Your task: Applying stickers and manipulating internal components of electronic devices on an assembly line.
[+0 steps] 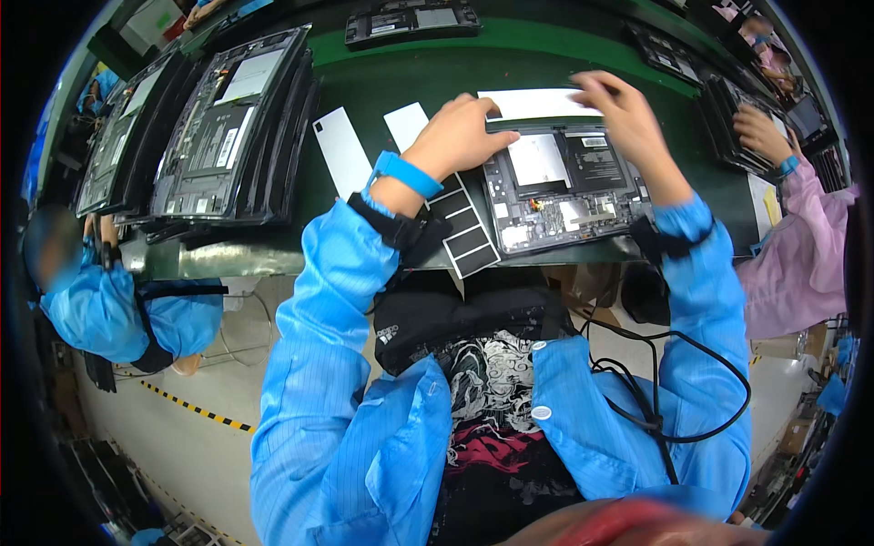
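Nearest the camera, the person's blue smock sleeves rise from the lower edge toward a green work counter (401, 77). At the counter's near edge, in front of the person, lies an opened flat grey electronic device with its boards and a pale square panel exposed (560, 187). The left hand (460, 136), with a blue band at the wrist, rests with curled fingers on the device's left far corner, pressing down rather than gripping anything. The right hand (624, 114) reaches over the device's far edge, its fingertips pinching the right end of a long white strip (533, 103) that lies along that edge. Just left of the device, a sheet of black rectangular pads (469, 232) overhangs the counter's near edge, and two white backing strips (341, 150) lie beside it. A tilted stack of open devices in black trays (223, 127) stands toward the counter's left end. At the right edge, another person's hand (760, 132) works on a separate device.
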{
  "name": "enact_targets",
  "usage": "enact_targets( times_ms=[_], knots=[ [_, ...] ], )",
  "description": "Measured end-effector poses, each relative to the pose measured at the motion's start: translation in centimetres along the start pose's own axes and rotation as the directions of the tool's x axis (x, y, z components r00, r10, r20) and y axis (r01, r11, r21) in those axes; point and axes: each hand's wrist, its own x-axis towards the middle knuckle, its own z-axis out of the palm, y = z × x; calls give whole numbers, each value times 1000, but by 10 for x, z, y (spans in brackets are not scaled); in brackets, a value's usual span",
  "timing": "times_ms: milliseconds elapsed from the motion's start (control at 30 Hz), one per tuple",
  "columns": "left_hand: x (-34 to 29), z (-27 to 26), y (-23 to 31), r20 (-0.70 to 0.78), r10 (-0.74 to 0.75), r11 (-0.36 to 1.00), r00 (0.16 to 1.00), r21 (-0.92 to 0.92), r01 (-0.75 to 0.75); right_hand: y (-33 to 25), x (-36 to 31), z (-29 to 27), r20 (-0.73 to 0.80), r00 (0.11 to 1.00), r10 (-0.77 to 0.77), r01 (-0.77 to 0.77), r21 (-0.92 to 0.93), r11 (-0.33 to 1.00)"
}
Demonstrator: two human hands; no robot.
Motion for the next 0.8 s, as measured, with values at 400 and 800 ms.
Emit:
enact_targets(
  times_ms=[400, 800],
  knots=[
    [-91, 26, 51, 203, 11, 988, 979, -150, 20, 13, -211, 31, -492, 835, 244, -61, 358, 932],
    [-140, 136, 141, 464, 240, 128, 853, -886, 446, 65, -45, -54, 550, 834, -40, 66, -28, 997]
  ],
)
